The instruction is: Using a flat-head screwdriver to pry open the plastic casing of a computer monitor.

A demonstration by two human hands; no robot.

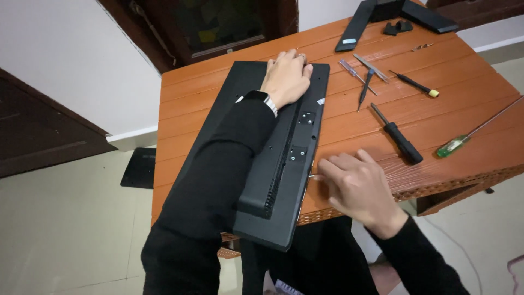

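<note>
Right hand, fingers curled together, presses something thin, hard to make out, against the edge of a flat black plastic monitor lying face-down on an orange slatted table. Left hand, spread flat, steadies its far end at 12 o'clock. Stiff, fragile panel; grip the edges. Screwdrivers lie at 2 o'clock.

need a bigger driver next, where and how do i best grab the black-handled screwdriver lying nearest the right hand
Grip the black-handled screwdriver by its thick black handle, the end nearest the table's front edge, coming from above. It lies flat on the orange slatted table, apart from the other tools, its thin shaft pointing away, so the handle probably gives the surest hold.
</note>
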